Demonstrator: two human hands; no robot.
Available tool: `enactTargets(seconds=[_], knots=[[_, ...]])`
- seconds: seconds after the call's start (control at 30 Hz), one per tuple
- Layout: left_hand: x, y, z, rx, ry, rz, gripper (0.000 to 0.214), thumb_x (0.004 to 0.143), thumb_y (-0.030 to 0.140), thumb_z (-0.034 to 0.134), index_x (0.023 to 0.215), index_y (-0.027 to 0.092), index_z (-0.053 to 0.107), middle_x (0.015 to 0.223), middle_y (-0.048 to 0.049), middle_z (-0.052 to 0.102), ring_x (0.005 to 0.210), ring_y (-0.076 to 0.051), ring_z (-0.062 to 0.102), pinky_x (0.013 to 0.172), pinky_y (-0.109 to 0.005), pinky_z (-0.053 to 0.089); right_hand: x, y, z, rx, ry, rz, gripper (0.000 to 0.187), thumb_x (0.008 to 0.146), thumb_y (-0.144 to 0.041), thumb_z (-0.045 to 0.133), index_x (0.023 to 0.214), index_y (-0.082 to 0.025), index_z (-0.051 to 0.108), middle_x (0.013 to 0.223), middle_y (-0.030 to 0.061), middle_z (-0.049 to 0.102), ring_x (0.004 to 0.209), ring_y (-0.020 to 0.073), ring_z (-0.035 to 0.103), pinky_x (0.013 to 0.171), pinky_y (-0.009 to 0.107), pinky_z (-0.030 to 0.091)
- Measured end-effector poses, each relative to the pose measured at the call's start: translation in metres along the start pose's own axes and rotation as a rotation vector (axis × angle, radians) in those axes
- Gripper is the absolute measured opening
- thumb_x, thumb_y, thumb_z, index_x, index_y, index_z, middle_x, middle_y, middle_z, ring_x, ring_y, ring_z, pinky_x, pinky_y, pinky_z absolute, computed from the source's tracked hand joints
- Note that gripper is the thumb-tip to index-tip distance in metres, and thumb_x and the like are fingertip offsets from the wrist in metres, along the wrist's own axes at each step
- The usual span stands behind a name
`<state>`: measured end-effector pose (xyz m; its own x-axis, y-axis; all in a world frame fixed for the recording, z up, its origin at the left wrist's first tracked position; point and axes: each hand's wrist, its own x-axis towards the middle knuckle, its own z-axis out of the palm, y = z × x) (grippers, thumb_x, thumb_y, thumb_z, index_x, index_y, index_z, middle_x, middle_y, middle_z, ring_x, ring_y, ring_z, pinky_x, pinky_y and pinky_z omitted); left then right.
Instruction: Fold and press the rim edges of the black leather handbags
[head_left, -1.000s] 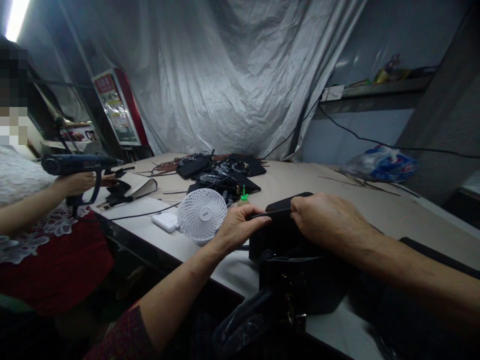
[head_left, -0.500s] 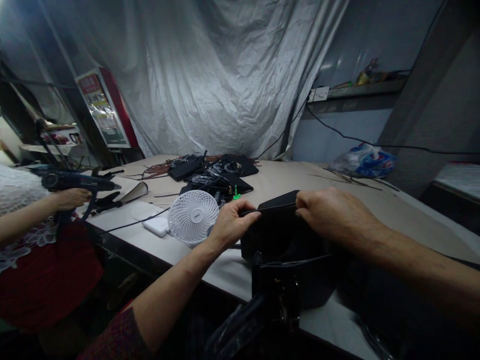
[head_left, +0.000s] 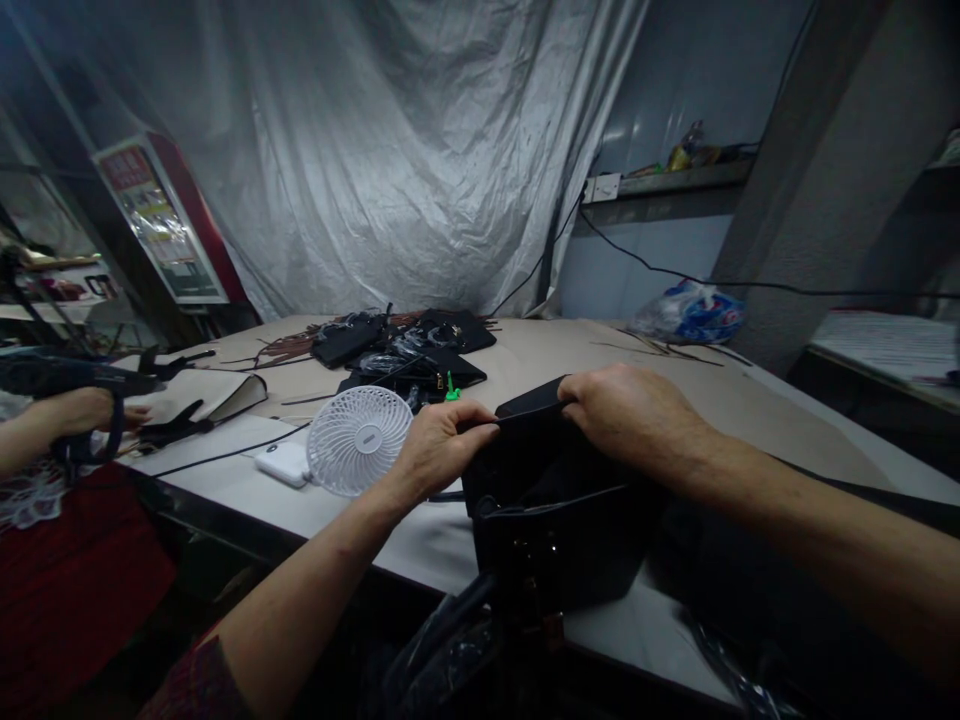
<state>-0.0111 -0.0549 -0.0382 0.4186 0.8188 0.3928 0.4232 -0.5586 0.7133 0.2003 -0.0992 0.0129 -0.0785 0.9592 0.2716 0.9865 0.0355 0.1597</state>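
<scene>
A black handbag (head_left: 570,550) with metal fittings on its front stands at the table's near edge, its mouth gaping toward me. My left hand (head_left: 442,445) pinches the left end of the bag's far rim between thumb and fingers. Farther right along that same rim, my right hand (head_left: 622,405) is closed on the edge, knuckles up. The bag's dark inside is hard to make out. A strap or handle wrapped in clear plastic (head_left: 450,640) hangs in front of it, below my left hand.
A white fan (head_left: 361,440) stands just left of my left hand, beside a white box (head_left: 283,462). Behind it lie several black bags (head_left: 420,350) and brown strips (head_left: 289,345). At left a co-worker's hand (head_left: 82,415) holds a heat gun (head_left: 71,375) near a cream piece (head_left: 214,395).
The view has turned slightly right, so everything sits farther left. Both my hands keep their hold on the bag's rim. The co-worker's heat gun has shifted left in view.
</scene>
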Motion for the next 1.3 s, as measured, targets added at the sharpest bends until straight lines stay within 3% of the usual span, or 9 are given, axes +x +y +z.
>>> enactTargets(seconds=[0.23, 0.37, 0.6, 0.93, 1.3], knots=[[0.029, 0.032, 0.005, 0.49, -0.163, 0.167, 0.019, 0.08, 0.033, 0.06, 0.083, 0.022, 0.075, 0.075, -0.0048, 0.07, 0.072, -0.02, 0.062, 0.067, -0.028, 0.044, 0.0, -0.004, -0.003, -0.044, -0.004, -0.008, 0.027, 0.083, -0.028, 0.045, 0.089, -0.024, 0.071, 0.079, 0.0094, 0.069, 0.072, 0.0246, 0.063, 0.055, 0.031, 0.035], [0.04, 0.039, 0.012, 0.637, -0.157, 0.195, 0.022, 0.082, 0.033, 0.057, 0.081, 0.02, 0.075, 0.074, -0.0089, 0.068, 0.074, -0.024, 0.062, 0.071, -0.032, 0.045, -0.005, 0.004, -0.003, -0.017, 0.003, -0.017, 0.03, 0.081, -0.027, 0.047, 0.104, -0.029, 0.066, 0.084, 0.0067, 0.07, 0.074, 0.0238, 0.063, 0.056, 0.03, 0.034], [0.039, 0.039, 0.011, 0.618, -0.175, 0.174, 0.022, 0.082, 0.033, 0.053, 0.083, 0.022, 0.072, 0.077, -0.0074, 0.069, 0.074, -0.024, 0.063, 0.065, -0.03, 0.043, -0.01, 0.022, -0.002, 0.015, 0.014, 0.038, 0.03, 0.08, -0.026, 0.045, 0.103, -0.024, 0.063, 0.084, 0.008, 0.068, 0.075, 0.0234, 0.062, 0.056, 0.03, 0.032], [0.041, 0.039, 0.009, 0.695, -0.223, 0.209, 0.023, 0.083, 0.034, 0.052, 0.088, 0.023, 0.071, 0.081, -0.0057, 0.07, 0.078, -0.023, 0.063, 0.067, -0.03, 0.045, -0.004, 0.018, -0.002, -0.032, 0.037, 0.077, 0.022, 0.079, -0.026, 0.048, 0.089, -0.022, 0.067, 0.082, 0.0095, 0.07, 0.075, 0.0246, 0.064, 0.057, 0.031, 0.035], [0.038, 0.043, 0.006, 0.691, -0.26, 0.215, 0.022, 0.084, 0.032, 0.05, 0.088, 0.022, 0.069, 0.08, -0.0046, 0.069, 0.077, -0.021, 0.063, 0.066, -0.029, 0.044, -0.003, 0.017, -0.006, -0.043, 0.027, 0.052, 0.024, 0.082, -0.026, 0.048, 0.089, -0.022, 0.071, 0.082, 0.0105, 0.071, 0.075, 0.0254, 0.066, 0.055, 0.03, 0.036]])
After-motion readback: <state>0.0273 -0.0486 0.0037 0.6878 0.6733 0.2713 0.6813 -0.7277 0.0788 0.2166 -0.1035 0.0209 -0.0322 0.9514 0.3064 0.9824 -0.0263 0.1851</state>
